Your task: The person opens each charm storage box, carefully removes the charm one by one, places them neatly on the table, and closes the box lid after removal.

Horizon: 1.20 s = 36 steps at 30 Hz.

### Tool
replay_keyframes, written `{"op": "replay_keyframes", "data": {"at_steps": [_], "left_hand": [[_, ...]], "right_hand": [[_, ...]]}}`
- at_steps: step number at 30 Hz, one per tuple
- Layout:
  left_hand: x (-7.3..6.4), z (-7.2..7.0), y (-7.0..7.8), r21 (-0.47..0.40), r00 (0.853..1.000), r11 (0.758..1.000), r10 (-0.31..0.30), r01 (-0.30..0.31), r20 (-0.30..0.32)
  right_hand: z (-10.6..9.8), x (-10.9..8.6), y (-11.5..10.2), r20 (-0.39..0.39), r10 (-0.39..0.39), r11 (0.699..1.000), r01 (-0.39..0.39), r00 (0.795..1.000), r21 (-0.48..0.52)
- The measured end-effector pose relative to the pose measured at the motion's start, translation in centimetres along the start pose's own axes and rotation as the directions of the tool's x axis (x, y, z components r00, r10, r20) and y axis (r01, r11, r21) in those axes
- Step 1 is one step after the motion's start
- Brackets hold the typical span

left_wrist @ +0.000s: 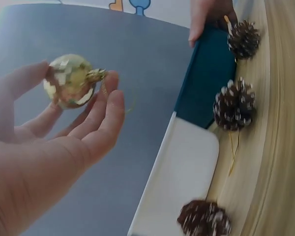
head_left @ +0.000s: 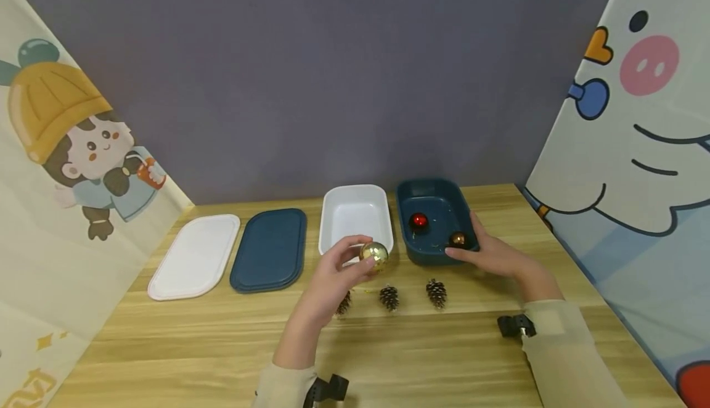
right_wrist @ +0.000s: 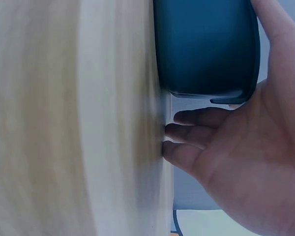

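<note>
A shiny gold Christmas ball (head_left: 374, 256) is pinched between the thumb and fingers of my left hand (head_left: 338, 275), held up in front of the white box (head_left: 327, 214). In the left wrist view the ball (left_wrist: 71, 83) shows its cap and a thin gold string. My right hand (head_left: 493, 251) holds the near right corner of the dark blue box (head_left: 413, 257), thumb across the front rim and fingers along the outer side. Inside that box lie a red ball (head_left: 419, 220) and a brown ball (head_left: 458, 240). In the right wrist view several fingertips (right_wrist: 179, 153) reach down near the table.
Three pine cones lie in front of the boxes: one (head_left: 342, 304) partly behind my left hand, one (head_left: 389, 297) in the middle, one (head_left: 436, 293) to the right. A white lid (head_left: 194, 257) and a dark blue lid (head_left: 269, 249) lie on the left. A grey wall (head_left: 288, 87) stands behind.
</note>
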<state>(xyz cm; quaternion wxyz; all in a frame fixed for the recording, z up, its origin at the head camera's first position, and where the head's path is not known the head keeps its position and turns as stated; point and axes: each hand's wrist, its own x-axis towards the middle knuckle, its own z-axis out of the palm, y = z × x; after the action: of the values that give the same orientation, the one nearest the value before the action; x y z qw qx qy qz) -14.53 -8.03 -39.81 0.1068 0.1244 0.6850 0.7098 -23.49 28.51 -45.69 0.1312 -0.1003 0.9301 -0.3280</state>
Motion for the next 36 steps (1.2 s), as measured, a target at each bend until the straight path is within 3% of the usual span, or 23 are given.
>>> {"op": "replay_keyframes", "data": {"at_steps": [6, 11, 14, 18, 23, 31, 36], "left_hand": [[-2.1, -1.3, -0.1, 0.139, 0.998, 0.989, -0.047, 0.051, -0.032], [-4.0, -2.3, -0.6, 0.272, 0.999, 0.962, -0.011, 0.021, -0.037], [-5.1, -3.1, -1.1, 0.397, 1.000, 0.918, 0.014, -0.002, -0.027], [-6.4, -4.2, -1.6, 0.562, 1.000, 0.827, 0.020, -0.020, 0.006], [-7.3, -4.9, -2.0, 0.689, 0.996, 0.722, 0.008, -0.066, 0.087], [-7.9, -4.6, -2.5, 0.766, 0.972, 0.612, 0.017, -0.195, 0.233], [-8.1, -4.0, -2.8, 0.803, 0.967, 0.563, -0.025, -0.195, 0.252]], "right_hand": [[0.0, 0.0, -0.2, 0.005, 0.009, 1.000, -0.008, 1.000, -0.011], [0.1, 0.0, -0.3, 0.010, 0.005, 1.000, -0.005, 1.000, 0.002], [0.2, 0.1, -0.3, 0.008, 0.004, 1.000, -0.004, 1.000, -0.001], [0.1, 0.1, -0.3, 0.000, 0.008, 1.000, -0.008, 1.000, -0.011], [0.0, 0.0, -0.2, -0.005, 0.006, 1.000, -0.006, 1.000, -0.013], [0.2, -0.2, -0.1, 0.006, -0.012, 0.999, 0.012, 1.000, 0.035], [0.1, 0.0, 0.0, -0.013, -0.026, 0.999, 0.027, 1.000, 0.030]]}}
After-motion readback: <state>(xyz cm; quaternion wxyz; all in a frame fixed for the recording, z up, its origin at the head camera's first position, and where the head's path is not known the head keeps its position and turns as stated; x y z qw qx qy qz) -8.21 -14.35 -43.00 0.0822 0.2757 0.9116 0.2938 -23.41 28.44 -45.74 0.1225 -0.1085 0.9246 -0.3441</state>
